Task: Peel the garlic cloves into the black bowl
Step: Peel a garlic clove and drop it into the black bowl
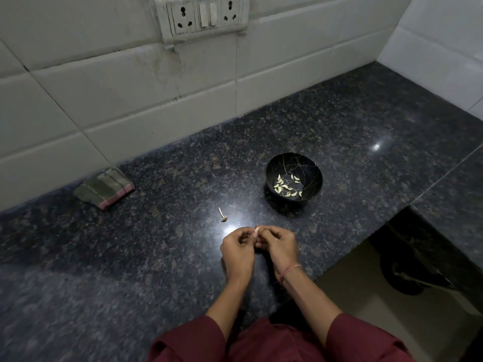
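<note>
At the far left of the dark speckled granite table (pixel 130 257), a folded grey-green cloth with a pink-striped edge (pixel 104 188) lies against the foot of the white tiled wall (pixel 117 100). Higher on that wall sits a white switch-and-socket panel (pixel 203 17). Right of the cloth, out on the stone, a small dry garlic stem with its root plate (pixel 223 215) lies alone, just beyond the hands.

The left hand (pixel 237 248) is curled, its fingertips pinching a small pale garlic clove (pixel 257 230) held over the table, near its front edge. The right hand (pixel 277 244) meets it from the other side, fingers bent in and gripping the same clove. The two hands touch at the fingertips. A thin pink thread bracelet (pixel 290 271) circles the right wrist, and maroon sleeves (pixel 188 340) cover both upper arms.

Farther right and back from the hands stands the round black bowl with fine gold veining (pixel 311 168), upright and apart from the wall. A scatter of peeled pale garlic cloves (pixel 285 186) lies on its bottom.
</note>
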